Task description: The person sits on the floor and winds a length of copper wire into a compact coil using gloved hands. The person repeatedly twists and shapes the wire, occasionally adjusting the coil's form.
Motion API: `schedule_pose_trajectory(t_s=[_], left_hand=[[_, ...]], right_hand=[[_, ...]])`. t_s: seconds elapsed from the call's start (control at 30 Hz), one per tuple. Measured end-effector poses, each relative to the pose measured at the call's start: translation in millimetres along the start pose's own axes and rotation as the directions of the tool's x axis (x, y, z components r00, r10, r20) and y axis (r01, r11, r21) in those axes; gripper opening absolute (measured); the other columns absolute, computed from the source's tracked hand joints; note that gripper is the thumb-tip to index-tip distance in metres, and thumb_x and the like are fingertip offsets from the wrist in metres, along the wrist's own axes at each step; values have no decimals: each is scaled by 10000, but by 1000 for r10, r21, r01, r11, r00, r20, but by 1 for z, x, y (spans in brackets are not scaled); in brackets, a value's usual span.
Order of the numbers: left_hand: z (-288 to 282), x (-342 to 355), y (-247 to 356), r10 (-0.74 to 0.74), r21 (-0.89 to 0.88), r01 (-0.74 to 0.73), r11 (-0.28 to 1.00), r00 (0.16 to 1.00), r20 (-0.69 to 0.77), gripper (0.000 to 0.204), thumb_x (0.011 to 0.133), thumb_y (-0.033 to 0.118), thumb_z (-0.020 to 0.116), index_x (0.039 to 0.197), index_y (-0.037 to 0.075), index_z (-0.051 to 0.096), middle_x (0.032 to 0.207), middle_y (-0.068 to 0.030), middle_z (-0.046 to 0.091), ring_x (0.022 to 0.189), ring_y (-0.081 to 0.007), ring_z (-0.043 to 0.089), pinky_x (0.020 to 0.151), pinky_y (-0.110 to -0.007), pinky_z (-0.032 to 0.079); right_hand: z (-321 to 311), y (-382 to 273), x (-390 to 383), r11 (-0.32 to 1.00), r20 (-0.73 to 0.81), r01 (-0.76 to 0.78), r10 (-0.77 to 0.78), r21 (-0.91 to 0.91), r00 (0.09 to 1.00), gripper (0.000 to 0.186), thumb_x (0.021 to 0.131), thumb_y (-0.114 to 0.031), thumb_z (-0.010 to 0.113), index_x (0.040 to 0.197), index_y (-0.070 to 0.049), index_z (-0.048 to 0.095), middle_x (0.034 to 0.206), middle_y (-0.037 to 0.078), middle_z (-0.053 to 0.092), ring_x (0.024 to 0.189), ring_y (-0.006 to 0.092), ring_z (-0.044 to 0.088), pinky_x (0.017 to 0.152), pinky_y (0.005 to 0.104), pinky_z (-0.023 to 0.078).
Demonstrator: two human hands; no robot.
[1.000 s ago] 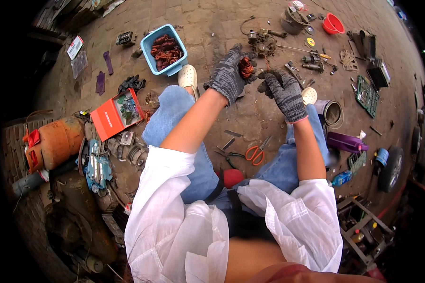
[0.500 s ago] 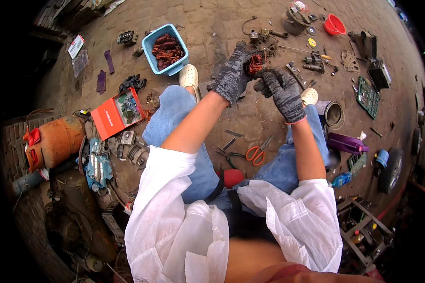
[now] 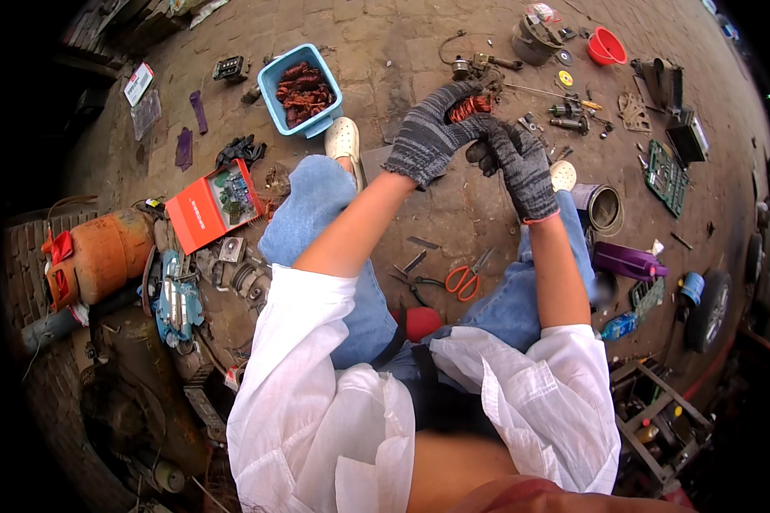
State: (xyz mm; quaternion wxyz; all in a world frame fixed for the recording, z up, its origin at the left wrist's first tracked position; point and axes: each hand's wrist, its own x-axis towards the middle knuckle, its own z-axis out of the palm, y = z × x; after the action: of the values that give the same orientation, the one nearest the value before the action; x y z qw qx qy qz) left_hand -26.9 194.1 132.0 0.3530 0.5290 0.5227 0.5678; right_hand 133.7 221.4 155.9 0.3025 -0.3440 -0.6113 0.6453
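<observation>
A bundle of reddish copper wire (image 3: 471,108) sits in my gloved left hand (image 3: 432,132), whose fingers and thumb wrap round it. Against its lower right side, my gloved right hand (image 3: 522,171) has its fingers curled in, touching or nearly touching the left thumb. Whatever lies between those right fingers is hidden. To the left of my hands stands a light blue bin (image 3: 269,111) holding several similar copper wire bundles (image 3: 306,90). Orange-handled scissors (image 3: 465,280) lie on the ground between my legs, beside pliers (image 3: 417,279).
A red box (image 3: 198,214) of small parts and a rusty orange gas cylinder (image 3: 111,248) are at the left. Metal parts lie beyond my hands. On the right are a metal can (image 3: 583,197), purple bottle (image 3: 622,259), green tool tray (image 3: 666,177), red bucket (image 3: 606,46) and wheel (image 3: 710,310).
My left hand has turned, so the wire bundle lies more sideways and slightly higher. The right hand has shifted a little, with its fingers more curled beside the left thumb.
</observation>
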Motion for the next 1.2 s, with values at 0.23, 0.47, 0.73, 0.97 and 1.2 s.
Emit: schedule_pose_trajectory(t_s=[0.23, 0.47, 0.73, 0.97, 1.2], left_hand=[[-3, -4, 34, 116, 460, -89, 883, 993, -32, 436, 679, 324, 726, 979, 29, 614, 921, -159, 605, 830, -250, 599, 718, -321, 476], [-3, 3, 1, -287, -193, 308, 932, 949, 129, 436, 800, 282, 609, 1162, 63, 500, 1037, -117, 575, 919, -243, 568, 801, -339, 459], [-5, 2, -22, 173, -17, -173, 985, 978, 118, 420, 824, 278, 560, 1191, 88, 483, 1154, -104, 533, 1035, -258, 519, 899, -327, 412], [-5, 1, 2, -98, 58, 95, 994, 994, 39, 489, 788, 317, 619, 1159, 20, 503, 1066, -152, 575, 964, -233, 564, 811, -334, 461], [-4, -1, 14, -142, 119, 138, 983, 990, 22, 453, 748, 286, 671, 1090, 12, 558, 993, -155, 612, 882, -215, 595, 793, -307, 461]], right_hand=[[-2, -11, -4, 997, -17, 0, -1, -82, 1000, 268, 909, -219, 447, 980, 4, 578, 702, 51, 616, 551, 81, 523, 505, 209, 420], [-4, -18, -1, 990, -68, -41, 32, -132, 997, 273, 907, -218, 441, 984, 4, 580, 702, 50, 613, 550, 74, 513, 490, 206, 405], [-8, -21, -1, 974, -51, 8, -20, -227, 999, 264, 902, -215, 444, 954, -16, 610, 675, 38, 596, 541, 68, 501, 486, 202, 397], [-8, -25, -5, 966, 128, 41, -8, -256, 992, 243, 892, -189, 457, 966, -3, 595, 650, 30, 568, 583, 78, 515, 543, 213, 417], [-4, -19, -5, 946, 109, -81, 120, -315, 987, 217, 883, -163, 484, 985, 1, 580, 668, 19, 557, 633, 81, 525, 606, 221, 427]])
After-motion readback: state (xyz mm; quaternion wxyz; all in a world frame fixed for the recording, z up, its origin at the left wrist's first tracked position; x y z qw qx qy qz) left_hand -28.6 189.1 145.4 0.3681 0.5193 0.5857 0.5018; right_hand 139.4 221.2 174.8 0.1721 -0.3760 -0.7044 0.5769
